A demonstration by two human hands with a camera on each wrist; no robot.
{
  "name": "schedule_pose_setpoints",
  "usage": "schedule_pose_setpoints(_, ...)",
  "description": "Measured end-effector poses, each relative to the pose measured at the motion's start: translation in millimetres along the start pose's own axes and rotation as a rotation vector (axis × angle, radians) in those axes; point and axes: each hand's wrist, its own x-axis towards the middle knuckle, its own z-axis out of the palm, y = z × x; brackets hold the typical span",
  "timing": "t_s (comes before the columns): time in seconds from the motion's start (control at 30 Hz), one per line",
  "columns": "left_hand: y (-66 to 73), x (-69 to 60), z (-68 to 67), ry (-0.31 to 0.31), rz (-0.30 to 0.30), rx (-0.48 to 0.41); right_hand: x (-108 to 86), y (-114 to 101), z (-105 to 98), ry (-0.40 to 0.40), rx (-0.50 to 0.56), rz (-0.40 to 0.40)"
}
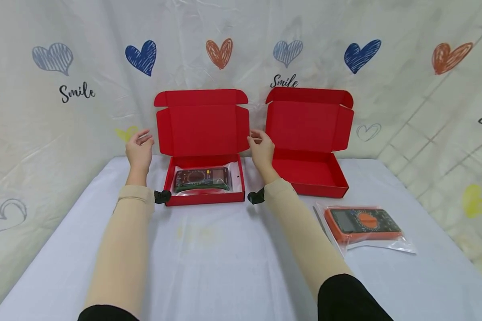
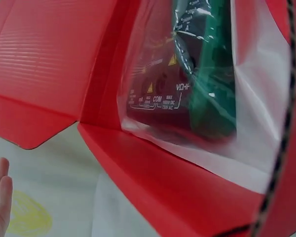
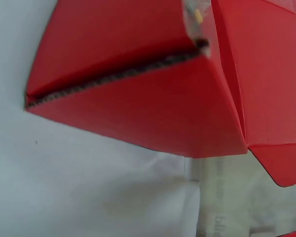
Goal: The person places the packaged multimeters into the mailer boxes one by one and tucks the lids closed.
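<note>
A red cardboard box (image 1: 202, 198) stands at the back with its lid (image 1: 202, 129) raised. In it lies a dark multimeter with a green case (image 1: 202, 178), sealed in a clear plastic bag; the left wrist view shows its socket end. My left hand (image 1: 139, 151) is held up just left of the lid, apart from it, fingers loosely bent around nothing. My right hand (image 1: 262, 149) is at the lid's right side flap (image 1: 242, 129), fingertips at the flap's edge. Whether they touch it I cannot tell. In the right wrist view this hand barely shows.
A second red box (image 1: 311, 185), lid up and nothing visible inside, stands right of the first, close to my right hand. An orange multimeter (image 1: 363, 223) in a clear bag lies on the white-covered table (image 1: 225, 276) at the right. A heart-printed cloth (image 1: 241, 40) hangs behind.
</note>
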Motion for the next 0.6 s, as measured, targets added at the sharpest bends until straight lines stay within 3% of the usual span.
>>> schedule_pose_setpoints(0.23,0.5,-1.8,2.0,0.009,-0.086,-0.091,5.5,-1.7,2.3,-0.054,-0.051,0.06)
schedule_pose_setpoints(0.4,-0.8,-3.2,2.6,-0.097,-0.137,-0.019,5.9,-3.8,3.1,-0.119,-0.087,0.105)
schedule_pose_setpoints(0.6,-0.4,-5.7,5.8,-0.201,-0.17,0.0,4.2,-4.6,4.7,-0.109,-0.048,0.11)
